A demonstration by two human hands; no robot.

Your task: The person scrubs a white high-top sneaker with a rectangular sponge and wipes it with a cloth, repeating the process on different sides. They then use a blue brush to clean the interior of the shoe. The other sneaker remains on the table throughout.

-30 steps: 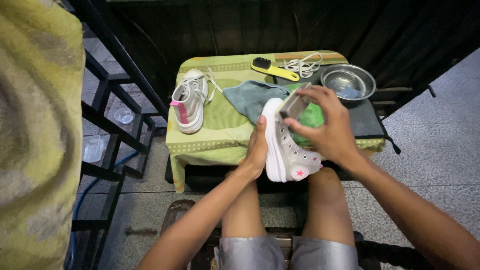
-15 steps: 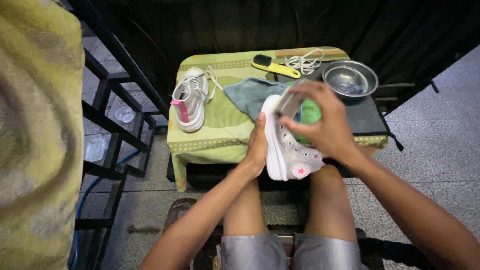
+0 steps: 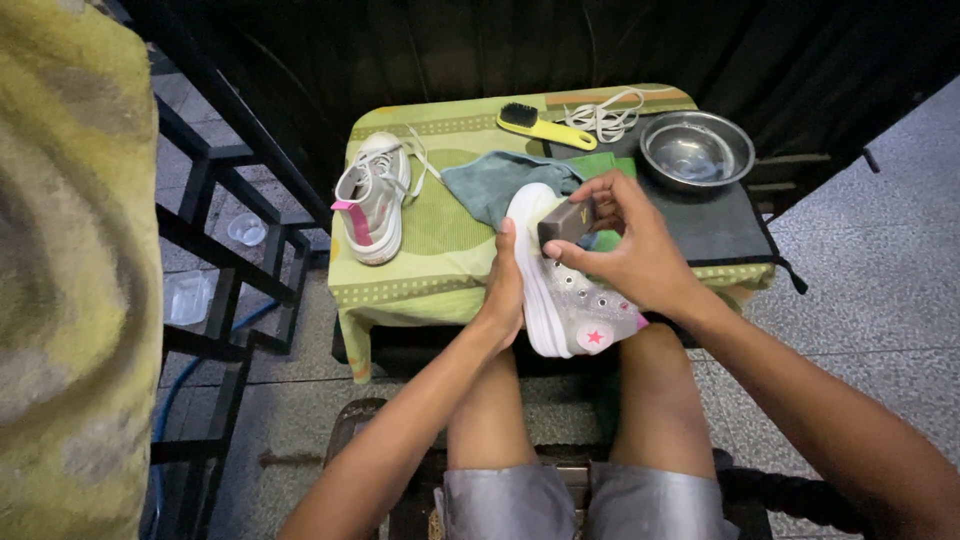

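- The right hand (image 3: 640, 255) pinches a small dark block (image 3: 566, 222) between thumb and fingers, pressing it against the white sole of a high-top sneaker (image 3: 570, 290).
- The left hand (image 3: 505, 290) wraps around the sneaker's sole side, holding it tilted above the knees at the desk's (image 3: 440, 240) front edge.
- A blue-grey cloth (image 3: 490, 180) lies just behind the held sneaker.
- A second white sneaker (image 3: 372, 195) with a pink tab rests on the desk's left part, well apart.
- At the far edge lie a yellow brush (image 3: 545, 125), loose white laces (image 3: 605, 115) and a steel bowl (image 3: 697, 150) on a dark mat (image 3: 715, 225).
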